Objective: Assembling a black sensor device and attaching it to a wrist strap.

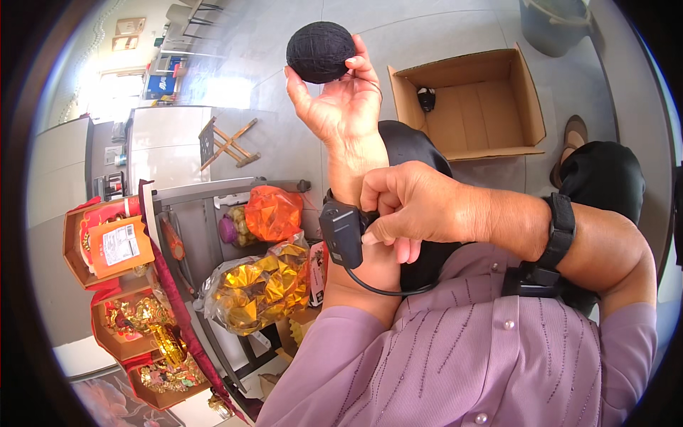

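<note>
Up at the top middle my left hand [341, 96] grips a black ball of wound yarn [320, 53] between thumb and fingertips, palm turned up. My right hand [409, 206] is closed in a pinch beside the black box-shaped device [343, 233] strapped to my left wrist. What its fingertips hold is too small or too hidden to make out. A cable runs from the device toward my lap. On the floor ahead to the right stands an open cardboard box [491, 107] with a small black-and-white object [426, 99] inside, by its left wall.
To my left a grey-framed cart [235, 186] carries an orange plastic bag [273, 213] and a clear bag of gold foil pieces [260, 288]. Boxes of gold ornaments [142, 317] lie beyond. A folding stool [228, 144] and a dark bucket [555, 27] stand on the floor.
</note>
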A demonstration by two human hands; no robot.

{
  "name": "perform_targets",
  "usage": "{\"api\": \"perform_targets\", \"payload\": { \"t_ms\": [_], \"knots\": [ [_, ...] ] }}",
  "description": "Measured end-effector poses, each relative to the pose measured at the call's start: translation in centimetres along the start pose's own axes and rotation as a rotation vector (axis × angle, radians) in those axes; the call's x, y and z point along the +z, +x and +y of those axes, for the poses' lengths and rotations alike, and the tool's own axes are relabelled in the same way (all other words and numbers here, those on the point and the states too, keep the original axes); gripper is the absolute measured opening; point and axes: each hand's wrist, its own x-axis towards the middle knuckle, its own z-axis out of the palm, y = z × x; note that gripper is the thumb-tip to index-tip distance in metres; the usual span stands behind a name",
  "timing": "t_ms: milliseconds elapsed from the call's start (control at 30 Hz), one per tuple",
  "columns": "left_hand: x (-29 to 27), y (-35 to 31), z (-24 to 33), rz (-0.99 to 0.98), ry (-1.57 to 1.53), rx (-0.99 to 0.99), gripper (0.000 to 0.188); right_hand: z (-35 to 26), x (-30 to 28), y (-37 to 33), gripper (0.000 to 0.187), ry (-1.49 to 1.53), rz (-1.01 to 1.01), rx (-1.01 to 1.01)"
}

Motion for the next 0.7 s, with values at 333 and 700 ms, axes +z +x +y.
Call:
{"api": "perform_targets", "payload": {
  "t_ms": [333, 700],
  "knots": [
    [0.1, -0.3, 0.0, -0.03, -0.105, -0.132, 0.055, 0.7, -1.3, 0.5, 0.01, 0.005, -0.127, 0.006],
    [-0.2, -0.2, 0.0, 0.008, -0.094, -0.097, 0.059, 0.1, -0.6, 0.0, 0.006, -0.128, -0.046, 0.023]
  ]
}}
